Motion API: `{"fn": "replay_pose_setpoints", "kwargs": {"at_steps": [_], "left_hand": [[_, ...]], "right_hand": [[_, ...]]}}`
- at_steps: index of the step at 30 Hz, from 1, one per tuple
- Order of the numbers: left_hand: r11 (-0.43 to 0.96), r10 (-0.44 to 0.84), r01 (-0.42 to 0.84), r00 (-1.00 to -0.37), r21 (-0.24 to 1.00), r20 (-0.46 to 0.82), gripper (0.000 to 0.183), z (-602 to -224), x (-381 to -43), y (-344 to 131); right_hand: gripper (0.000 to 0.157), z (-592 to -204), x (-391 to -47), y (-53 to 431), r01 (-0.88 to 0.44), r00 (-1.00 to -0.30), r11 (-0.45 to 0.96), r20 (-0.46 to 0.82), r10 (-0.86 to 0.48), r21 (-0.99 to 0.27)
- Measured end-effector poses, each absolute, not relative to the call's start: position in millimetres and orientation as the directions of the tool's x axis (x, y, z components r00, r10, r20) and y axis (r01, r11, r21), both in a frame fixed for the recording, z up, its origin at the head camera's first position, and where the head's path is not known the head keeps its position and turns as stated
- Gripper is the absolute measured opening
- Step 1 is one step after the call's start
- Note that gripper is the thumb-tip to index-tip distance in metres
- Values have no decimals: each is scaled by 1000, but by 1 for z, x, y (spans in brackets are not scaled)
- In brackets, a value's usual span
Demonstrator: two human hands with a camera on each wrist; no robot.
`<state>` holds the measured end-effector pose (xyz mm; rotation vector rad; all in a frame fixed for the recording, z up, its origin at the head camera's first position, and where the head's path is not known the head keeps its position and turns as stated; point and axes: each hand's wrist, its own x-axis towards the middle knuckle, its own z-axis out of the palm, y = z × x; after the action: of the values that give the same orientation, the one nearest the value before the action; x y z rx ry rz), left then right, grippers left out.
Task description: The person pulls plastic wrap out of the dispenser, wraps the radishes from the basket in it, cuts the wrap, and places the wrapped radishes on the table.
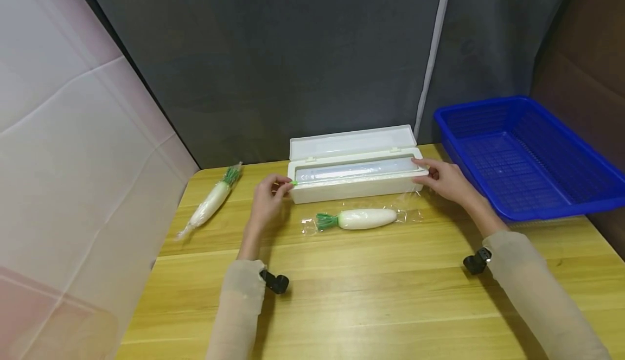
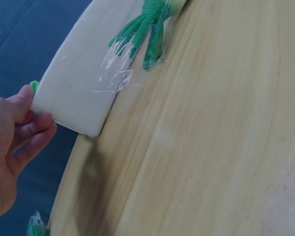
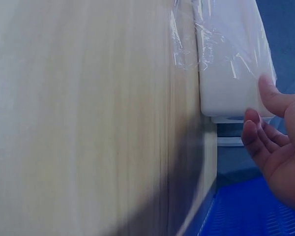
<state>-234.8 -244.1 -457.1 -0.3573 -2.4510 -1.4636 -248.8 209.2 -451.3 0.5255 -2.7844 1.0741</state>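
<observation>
A white cling film dispenser box (image 1: 358, 188) stands at the back of the table, its lid (image 1: 354, 140) raised and a roll of film (image 1: 356, 169) inside. At its left end, my left hand (image 1: 267, 197) pinches a small green slider tab (image 2: 34, 86) between thumb and fingers. My right hand (image 1: 448, 180) grips the right end, thumb (image 3: 271, 93) on the front edge and fingers curled by the end wall. Clear film (image 3: 211, 42) hangs over the box front. Just before the box lies a white radish (image 1: 367, 219) with green stalks, in clear film.
Another film-wrapped white radish (image 1: 210, 205) lies at the table's left. A blue plastic basket (image 1: 512, 211) stands on the right, close to my right forearm. Behind the wooden table (image 1: 351, 300) rises a dark grey partition (image 1: 273, 67); a pale panel (image 1: 73, 159) borders the left side.
</observation>
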Motion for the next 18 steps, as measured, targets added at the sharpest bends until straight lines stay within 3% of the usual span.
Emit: {"fn": "replay_pose_setpoints", "kwargs": {"at_steps": [9, 13, 18], "left_hand": [[471, 53, 315, -942, 824, 330, 14, -454, -230, -249], [506, 14, 308, -937, 805, 349, 17, -452, -227, -251], [569, 28, 392, -888, 723, 459, 13, -449, -227, -247]], "right_hand": [[50, -447, -243, 210, -327, -940, 680, 154, -304, -657], [40, -445, -240, 208, -357, -934, 702, 231, -272, -616], [18, -445, -238, 202, -396, -903, 725, 383, -196, -563]]}}
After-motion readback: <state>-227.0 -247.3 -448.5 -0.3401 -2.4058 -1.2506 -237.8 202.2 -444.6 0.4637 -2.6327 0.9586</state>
